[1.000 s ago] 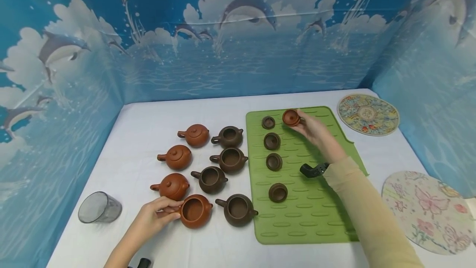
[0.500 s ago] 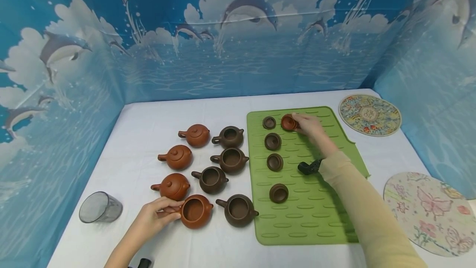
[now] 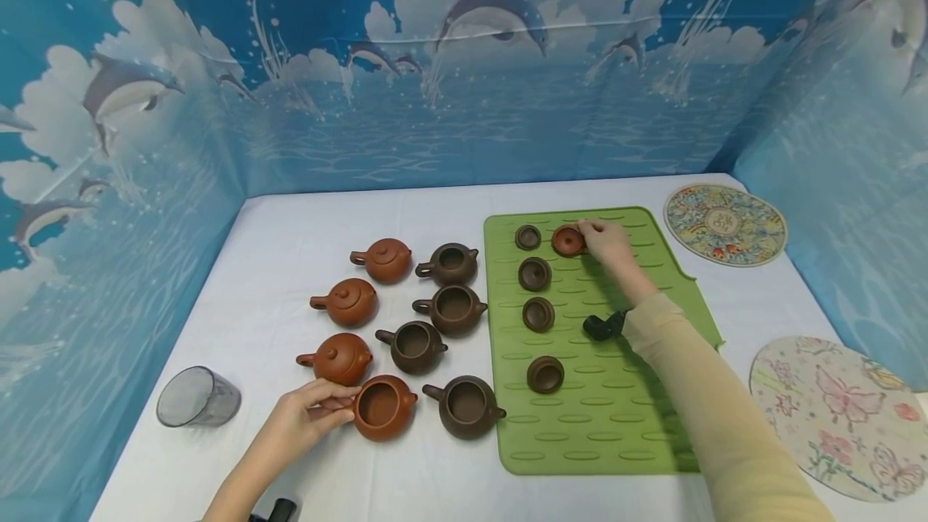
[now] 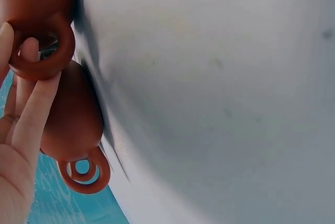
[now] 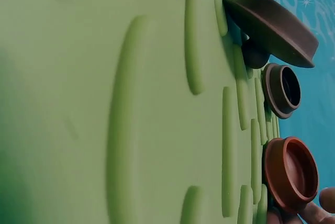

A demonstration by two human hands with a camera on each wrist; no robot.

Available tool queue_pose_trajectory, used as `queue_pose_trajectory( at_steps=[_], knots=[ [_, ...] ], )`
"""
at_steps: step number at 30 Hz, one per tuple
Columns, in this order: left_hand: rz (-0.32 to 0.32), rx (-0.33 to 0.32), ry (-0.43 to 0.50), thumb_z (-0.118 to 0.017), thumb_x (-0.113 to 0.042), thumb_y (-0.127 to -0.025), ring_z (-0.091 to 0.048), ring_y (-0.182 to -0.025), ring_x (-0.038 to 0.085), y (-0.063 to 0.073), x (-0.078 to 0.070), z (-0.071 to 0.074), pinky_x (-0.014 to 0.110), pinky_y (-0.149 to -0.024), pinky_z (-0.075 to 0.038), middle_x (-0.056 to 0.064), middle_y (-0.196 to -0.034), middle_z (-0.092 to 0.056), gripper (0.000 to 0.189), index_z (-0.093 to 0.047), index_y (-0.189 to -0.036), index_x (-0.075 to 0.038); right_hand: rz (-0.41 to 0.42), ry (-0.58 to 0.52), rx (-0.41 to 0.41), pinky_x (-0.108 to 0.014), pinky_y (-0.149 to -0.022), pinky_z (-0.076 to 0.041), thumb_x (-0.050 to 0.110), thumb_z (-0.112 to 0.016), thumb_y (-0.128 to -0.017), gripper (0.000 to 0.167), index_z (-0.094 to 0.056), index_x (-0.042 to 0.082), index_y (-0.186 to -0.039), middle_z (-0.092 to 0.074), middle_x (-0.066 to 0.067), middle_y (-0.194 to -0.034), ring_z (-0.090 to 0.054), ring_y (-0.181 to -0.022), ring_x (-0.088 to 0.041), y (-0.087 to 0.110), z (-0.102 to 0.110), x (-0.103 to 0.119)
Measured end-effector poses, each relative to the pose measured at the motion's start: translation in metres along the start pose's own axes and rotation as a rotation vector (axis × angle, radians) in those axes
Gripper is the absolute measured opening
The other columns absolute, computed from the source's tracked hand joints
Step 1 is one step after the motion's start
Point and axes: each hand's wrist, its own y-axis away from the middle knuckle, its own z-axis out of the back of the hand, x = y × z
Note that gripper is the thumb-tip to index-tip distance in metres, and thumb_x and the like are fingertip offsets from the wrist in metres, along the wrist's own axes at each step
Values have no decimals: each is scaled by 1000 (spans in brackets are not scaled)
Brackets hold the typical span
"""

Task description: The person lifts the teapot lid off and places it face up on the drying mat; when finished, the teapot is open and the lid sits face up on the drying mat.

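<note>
My left hand [image 3: 308, 417] pinches the looped handle of a lidless reddish-brown teapot [image 3: 397, 419] on the white table. The left wrist view shows the thumb and fingers at this handle [image 4: 67, 43]. Over on the green mat, my right hand [image 3: 607, 246] holds a reddish-brown teapot lid [image 3: 567, 241] by its right edge. This lid lies inner side up, and fingertips [image 5: 312, 213] show beside it in the right wrist view. Several dark brown lids [image 3: 538, 315] lie in a column to its left.
Lidded red teapots [image 3: 348, 302] and lidless dark teapots [image 3: 467, 408] stand left of the green mat [image 3: 609, 433]. A grey glass [image 3: 199, 398] is at the far left. Two patterned round boards [image 3: 725, 224] lie on the right. A dolphin-print cloth [image 3: 464, 127] hangs around the table.
My right hand has lowered the red lid onto the mat, beside the farthest dark lid; it was raised and tilted before. My left hand has kept its grip on the teapot handle.
</note>
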Motion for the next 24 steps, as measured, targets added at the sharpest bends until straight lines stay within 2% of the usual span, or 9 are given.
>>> queue_pose_trajectory(
  at_steps=[4,9,14,18,21,24],
  knots=[
    [-8,-4,-14,-80,-2,-78,-66,-84,3,0,-1,0,16,-76,-57,1,-97,-69,28,-74,-103,-11,14,18,-7,-54,-107,-42,37,-37,-107,54,-42,2,-148,-42,-26,-149,-42,-136,-40,3,2,1],
    [-24,-15,-51,-79,-4,-79,-68,-92,5,1,-4,4,18,-79,-57,-2,-103,-70,30,-74,-107,-15,81,58,2,-56,-105,-42,37,-37,-107,55,-43,0,-147,-46,-28,-145,-46,-130,-42,14,8,10],
    [-101,-117,-103,-79,-1,-79,-66,-99,2,0,-7,18,21,-81,-58,-4,-106,-71,34,-74,-110,-14,187,86,-16,-58,-108,-40,37,-42,-106,50,-51,3,-142,-49,-24,-145,-43,-134,-42,34,7,33],
    [-123,-206,-185,-78,-4,-81,-68,-94,4,-2,-9,35,23,-79,-59,-5,-102,-71,31,-74,-110,-15,275,41,41,-55,-101,-46,32,-49,-104,42,-58,6,-136,-54,-20,-140,-50,-127,-38,53,-11,53],
    [-108,-235,-223,-77,-7,-83,-69,-94,8,-6,-9,47,27,-80,-59,-3,-102,-71,29,-74,-111,-15,339,25,110,-51,-97,-48,28,-53,-103,35,-62,9,-131,-59,-16,-136,-56,-122,-35,69,-33,69],
    [-107,-249,-237,-77,-5,-84,-68,-98,11,-14,-5,56,33,-82,-59,1,-105,-72,29,-74,-111,-13,378,-3,198,-49,-101,-48,27,-60,-99,31,-67,13,-126,-62,-11,-134,-57,-124,-31,86,-58,86]
  ],
)
